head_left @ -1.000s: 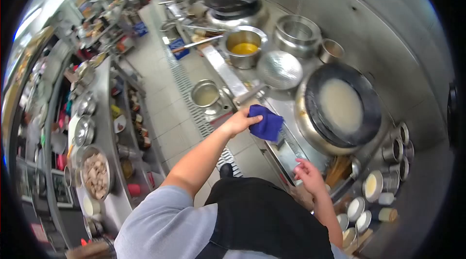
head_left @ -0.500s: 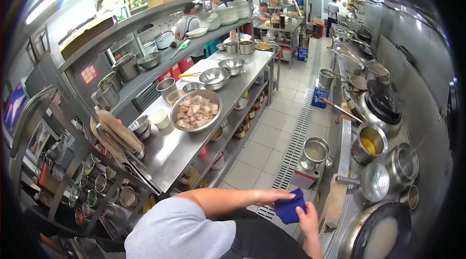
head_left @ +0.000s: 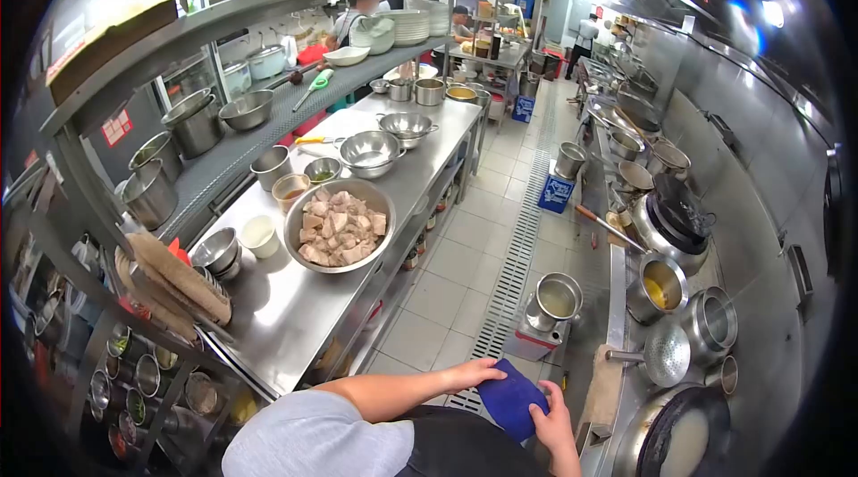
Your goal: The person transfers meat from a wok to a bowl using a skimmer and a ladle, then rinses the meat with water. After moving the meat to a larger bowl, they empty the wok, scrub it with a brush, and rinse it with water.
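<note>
A dark blue cloth [head_left: 509, 399] hangs between my two hands, over the aisle in front of my body. My left hand [head_left: 478, 373] grips its upper left edge with closed fingers. On the cloth's right side, my right hand [head_left: 553, 419] pinches it with the thumb on top. Left of my hands, on the steel table [head_left: 308, 321], stands a steel bowl [head_left: 295, 255] of pale meat chunks. A perforated ladle [head_left: 666, 354] lies to the right on the stove side, above a wok [head_left: 688, 441] with cloudy liquid.
A pot [head_left: 556, 298] stands on a low red-and-white box beside the floor drain [head_left: 505, 298]. The counter [head_left: 617, 298] on the right holds a pot of yellow liquid [head_left: 659, 288] and stacked pans. Several co-workers, one a person [head_left: 585, 35] in the aisle, are farther back.
The view has shifted, so the table and bowl appear lower and farther left. The blue cloth is spread wider between my hands, both still holding it.
</note>
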Demonstrator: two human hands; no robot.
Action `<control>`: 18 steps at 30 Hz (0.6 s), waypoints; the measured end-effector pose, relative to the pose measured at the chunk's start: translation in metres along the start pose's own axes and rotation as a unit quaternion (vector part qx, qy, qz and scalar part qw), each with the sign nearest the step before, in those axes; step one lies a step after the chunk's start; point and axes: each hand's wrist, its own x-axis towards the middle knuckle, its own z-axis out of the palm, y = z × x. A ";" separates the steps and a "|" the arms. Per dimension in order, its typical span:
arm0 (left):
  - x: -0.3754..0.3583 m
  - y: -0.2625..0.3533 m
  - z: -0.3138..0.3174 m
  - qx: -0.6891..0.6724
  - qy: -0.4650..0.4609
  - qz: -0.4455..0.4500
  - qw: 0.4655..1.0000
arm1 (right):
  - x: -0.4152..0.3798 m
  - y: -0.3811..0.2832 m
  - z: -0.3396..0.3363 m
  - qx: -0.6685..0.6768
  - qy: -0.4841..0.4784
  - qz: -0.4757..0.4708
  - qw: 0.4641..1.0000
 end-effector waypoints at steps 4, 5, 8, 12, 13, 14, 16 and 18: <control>-0.007 0.034 0.002 0.068 0.002 0.007 0.998 | 0.015 0.023 0.020 -0.091 0.026 -0.137 0.986; -0.006 0.041 0.003 0.092 0.013 0.032 0.995 | 0.016 0.027 0.024 -0.066 0.050 -0.113 0.990; -0.009 0.064 0.001 0.226 0.024 0.134 0.964 | 0.015 0.033 0.037 -0.051 0.054 -0.046 0.996; -0.019 0.076 -0.017 0.340 0.008 0.183 0.922 | 0.015 0.051 0.067 -0.040 0.018 -0.056 0.997; -0.024 0.080 -0.023 0.345 -0.013 0.128 0.930 | 0.018 0.059 0.077 -0.007 0.015 -0.068 0.998; -0.030 0.085 -0.031 0.344 -0.015 0.129 0.930 | 0.020 0.067 0.077 -0.009 0.016 -0.067 0.998; -0.048 0.096 -0.043 0.298 -0.051 0.012 0.953 | 0.014 0.039 0.076 0.031 -0.005 -0.043 0.999; -0.058 0.081 -0.049 0.276 -0.042 0.081 0.957 | 0.010 0.016 0.071 0.043 -0.010 -0.019 0.999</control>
